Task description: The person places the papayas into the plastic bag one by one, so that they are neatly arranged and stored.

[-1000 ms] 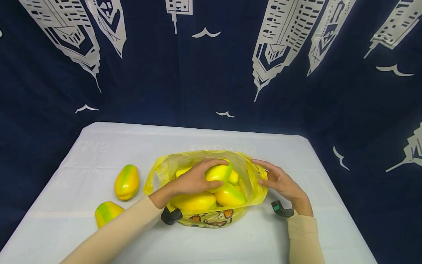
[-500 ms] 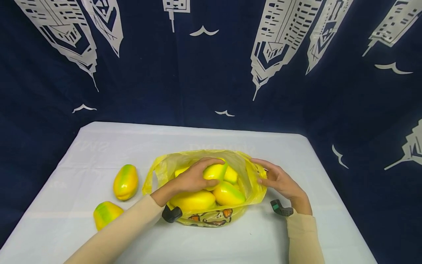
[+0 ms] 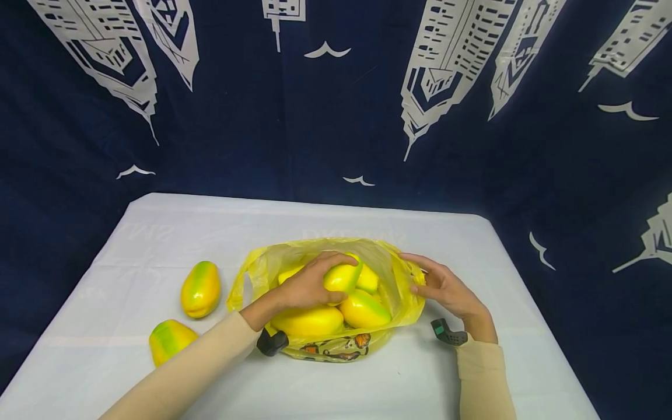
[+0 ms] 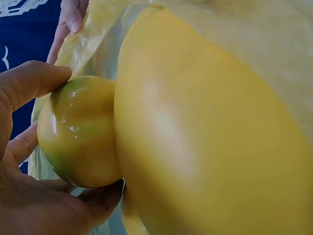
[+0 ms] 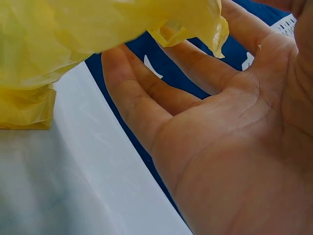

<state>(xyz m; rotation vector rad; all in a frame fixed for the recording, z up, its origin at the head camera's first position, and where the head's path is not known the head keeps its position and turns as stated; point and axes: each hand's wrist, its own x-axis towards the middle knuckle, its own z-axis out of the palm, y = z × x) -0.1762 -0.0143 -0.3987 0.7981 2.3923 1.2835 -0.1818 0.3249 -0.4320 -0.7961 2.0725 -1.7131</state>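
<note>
Glossy yellow fruit, brushed with green, sits heaped inside the thin, crinkled yellow bag (image 3: 406, 306), its mouth gaping wide and a brown-and-orange print on its near side. And look at the gripped fruit (image 3: 338, 280), smooth and rounded, on top of the heap within the bag! The left hand (image 3: 310, 283) has it, reaching over the bag's left rim, palm down, thumb and fingers clasped around it. Over at the bag's right edge, the right hand (image 3: 443, 286) touches the plastic, thumb and fingers apart, fingers nearly straight. Left of the bag, an upright loose fruit (image 3: 201, 290) and a tilted loose fruit (image 3: 170, 341) lie on the white worktop (image 3: 409, 385).
</note>
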